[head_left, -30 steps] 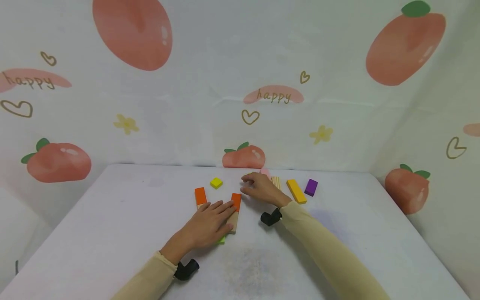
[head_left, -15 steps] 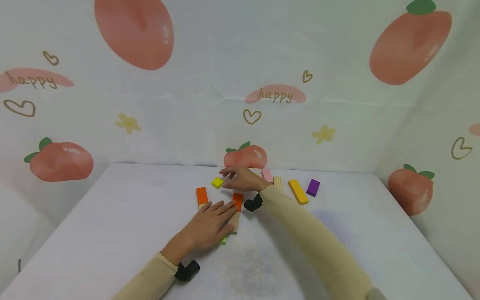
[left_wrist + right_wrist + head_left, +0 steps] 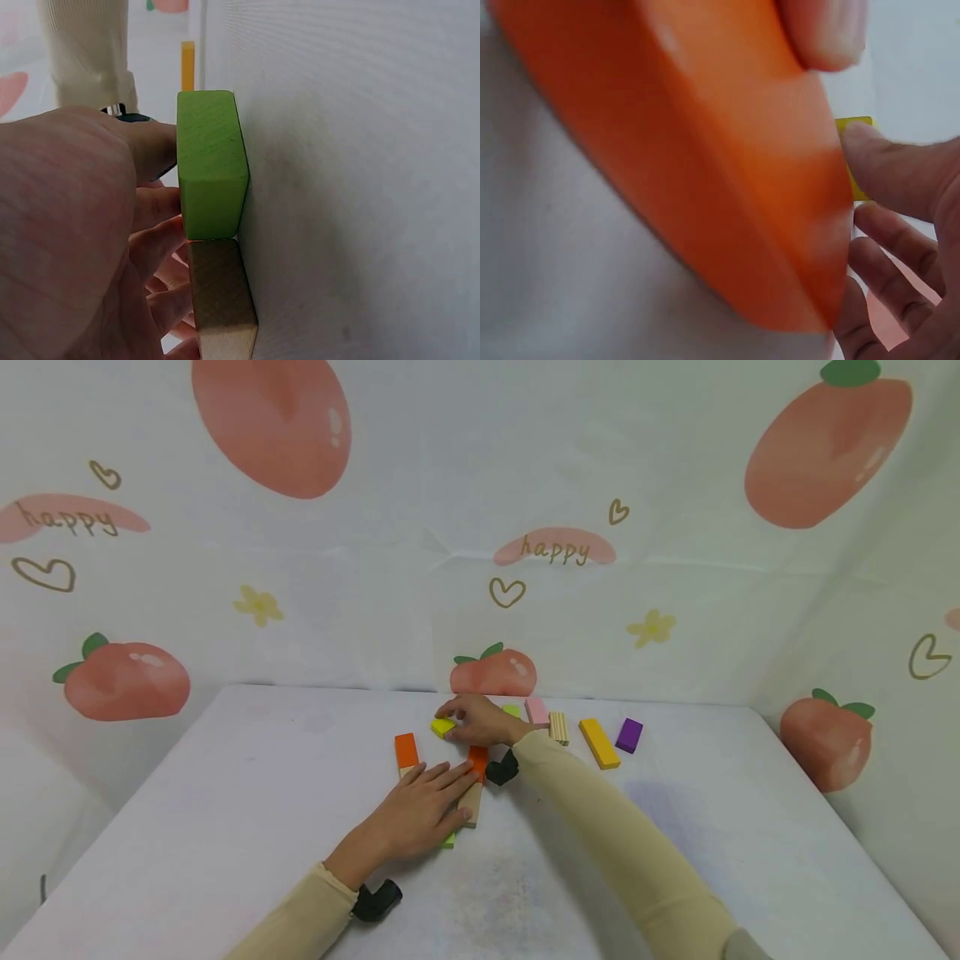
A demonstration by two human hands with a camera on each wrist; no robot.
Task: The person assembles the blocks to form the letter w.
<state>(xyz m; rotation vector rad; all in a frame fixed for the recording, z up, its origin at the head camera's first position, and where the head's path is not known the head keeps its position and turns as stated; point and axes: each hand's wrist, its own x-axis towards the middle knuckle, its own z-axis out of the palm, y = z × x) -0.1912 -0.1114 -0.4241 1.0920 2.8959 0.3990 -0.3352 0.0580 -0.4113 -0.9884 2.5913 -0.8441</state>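
My left hand [image 3: 416,814] lies palm down with fairly straight fingers over a low group of blocks. Its fingers touch an orange block [image 3: 477,762] and a plain wooden block [image 3: 470,804] joined end to end; another orange block [image 3: 406,750] shows beyond the fingertips. The left wrist view has a green block [image 3: 211,142] against a wooden block [image 3: 221,289] by the fingers. Farther back, my right hand [image 3: 483,720] pinches a small yellow block [image 3: 442,727] between thumb and fingers. In the right wrist view, the thumb [image 3: 900,169] covers part of it.
Right of the right hand lie a light green block [image 3: 512,710], a pink block [image 3: 537,712], a striped block [image 3: 558,727], a yellow-orange bar [image 3: 599,743] and a purple block [image 3: 629,735]. A printed cloth [image 3: 360,627] rises behind the white table [image 3: 225,827].
My right hand has moved left from beside the pink block to the yellow block and taken hold of it. The yellow block has turned slightly. My left hand stays in place.
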